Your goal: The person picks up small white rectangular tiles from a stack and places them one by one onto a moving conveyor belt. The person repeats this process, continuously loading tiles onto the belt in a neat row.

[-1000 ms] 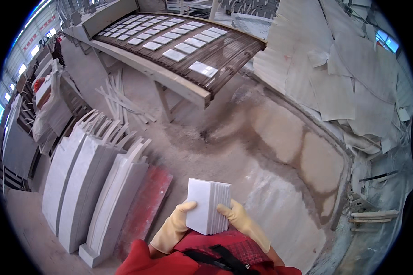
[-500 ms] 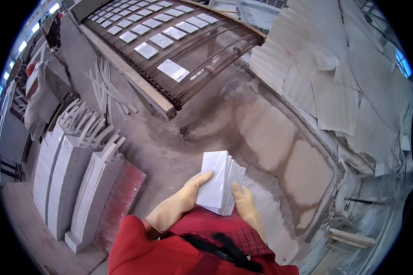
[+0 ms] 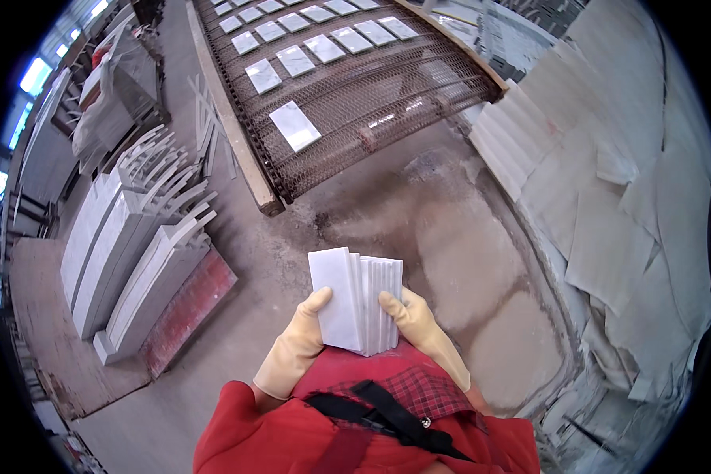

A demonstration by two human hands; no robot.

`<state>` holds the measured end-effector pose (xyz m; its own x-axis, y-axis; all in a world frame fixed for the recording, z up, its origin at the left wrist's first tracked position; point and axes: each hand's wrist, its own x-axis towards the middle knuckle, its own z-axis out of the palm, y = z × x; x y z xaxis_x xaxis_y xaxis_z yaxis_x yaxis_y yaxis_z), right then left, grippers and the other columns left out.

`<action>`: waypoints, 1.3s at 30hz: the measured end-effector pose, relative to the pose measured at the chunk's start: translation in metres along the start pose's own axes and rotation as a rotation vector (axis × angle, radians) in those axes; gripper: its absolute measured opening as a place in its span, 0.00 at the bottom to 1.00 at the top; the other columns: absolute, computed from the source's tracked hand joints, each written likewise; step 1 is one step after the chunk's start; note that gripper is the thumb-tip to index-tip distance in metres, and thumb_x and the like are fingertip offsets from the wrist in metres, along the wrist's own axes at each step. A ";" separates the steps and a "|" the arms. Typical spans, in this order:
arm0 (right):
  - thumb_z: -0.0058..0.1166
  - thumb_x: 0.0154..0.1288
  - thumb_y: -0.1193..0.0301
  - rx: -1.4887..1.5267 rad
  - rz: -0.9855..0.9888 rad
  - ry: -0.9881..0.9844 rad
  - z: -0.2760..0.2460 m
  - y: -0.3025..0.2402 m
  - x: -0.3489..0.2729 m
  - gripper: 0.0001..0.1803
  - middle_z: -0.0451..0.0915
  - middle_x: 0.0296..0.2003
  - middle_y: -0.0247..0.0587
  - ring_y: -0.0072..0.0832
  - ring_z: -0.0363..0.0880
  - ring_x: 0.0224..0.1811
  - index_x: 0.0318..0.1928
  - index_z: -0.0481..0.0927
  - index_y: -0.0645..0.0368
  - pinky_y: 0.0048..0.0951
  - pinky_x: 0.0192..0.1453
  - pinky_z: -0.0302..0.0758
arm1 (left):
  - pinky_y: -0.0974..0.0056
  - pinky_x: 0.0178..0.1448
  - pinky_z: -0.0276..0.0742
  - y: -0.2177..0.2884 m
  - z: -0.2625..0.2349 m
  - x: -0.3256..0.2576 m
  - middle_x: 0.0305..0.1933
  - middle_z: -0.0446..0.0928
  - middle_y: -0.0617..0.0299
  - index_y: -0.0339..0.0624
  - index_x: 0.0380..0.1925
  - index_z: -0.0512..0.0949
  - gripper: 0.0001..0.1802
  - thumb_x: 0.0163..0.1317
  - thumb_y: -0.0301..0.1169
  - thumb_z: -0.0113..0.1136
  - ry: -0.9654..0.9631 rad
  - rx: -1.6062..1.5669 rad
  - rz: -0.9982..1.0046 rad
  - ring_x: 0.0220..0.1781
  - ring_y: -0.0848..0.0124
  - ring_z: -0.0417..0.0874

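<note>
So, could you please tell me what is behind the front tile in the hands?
Behind the front tile, more white tiles show their edges; their faces are mostly covered.

Factory workshop, by its looks stone or tile processing. Main giveaway: large mesh conveyor (image 3: 332, 162) with white, grey-veined tiles (image 3: 324, 49) laid out in rows. Same kind of production on the left: thick curved pale blocks (image 3: 118, 253) stood side by side, long thin strips (image 3: 205, 126) lay loose on the floor (image 3: 466, 253), which was grimy and brown-stained. Large overlapping pale sheets (image 3: 616, 229) ran along the right. Bright windows (image 3: 35, 77) showed far left. Protective gloves (image 3: 292, 351) and a tile stack (image 3: 347, 304) fit too.
</note>
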<state>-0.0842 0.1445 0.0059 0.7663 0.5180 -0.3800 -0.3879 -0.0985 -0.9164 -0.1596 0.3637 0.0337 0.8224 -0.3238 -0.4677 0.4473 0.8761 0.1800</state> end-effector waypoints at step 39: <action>0.68 0.74 0.52 -0.186 0.077 -0.383 -0.042 -0.159 0.582 0.27 0.90 0.46 0.39 0.24 0.86 0.46 0.53 0.86 0.66 0.30 0.52 0.80 | 0.41 0.75 0.76 0.050 0.082 0.269 0.71 0.77 0.52 0.46 0.78 0.67 0.56 0.50 0.55 0.79 0.482 -0.477 1.142 0.70 0.50 0.80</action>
<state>0.4448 0.4258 -0.0752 0.4796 0.7779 -0.4060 -0.3106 -0.2823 -0.9077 0.1134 0.2911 -0.0119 0.4008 0.7448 -0.5335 -0.6550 0.6401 0.4015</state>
